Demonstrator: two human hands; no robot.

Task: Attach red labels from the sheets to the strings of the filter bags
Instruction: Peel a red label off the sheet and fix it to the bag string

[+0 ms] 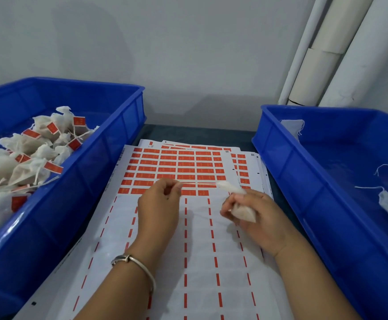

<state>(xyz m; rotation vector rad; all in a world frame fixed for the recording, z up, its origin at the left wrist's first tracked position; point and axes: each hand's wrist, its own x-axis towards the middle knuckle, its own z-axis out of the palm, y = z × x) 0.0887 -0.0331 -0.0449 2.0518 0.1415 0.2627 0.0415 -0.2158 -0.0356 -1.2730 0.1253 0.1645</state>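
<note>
We find the right hand (pixel 255 213) gripping a small white mesh filter bag (pixel 242 210) above the white backing sheet of red labels (pixel 179 167). The left hand (pixel 159 204) pinches the far end of the bag's thin white string (pixel 200 184). That string runs roughly level, left to right, drawn between the two hands just over the nearest remaining row of labels. The left fingertips lie closer to those labels, so we judge that hand better placed to peel one. Farther off, the left blue plastic crate (pixel 110 144) holds labelled bags; the right blue plastic crate (pixel 280 144) holds unlabelled ones.
</note>
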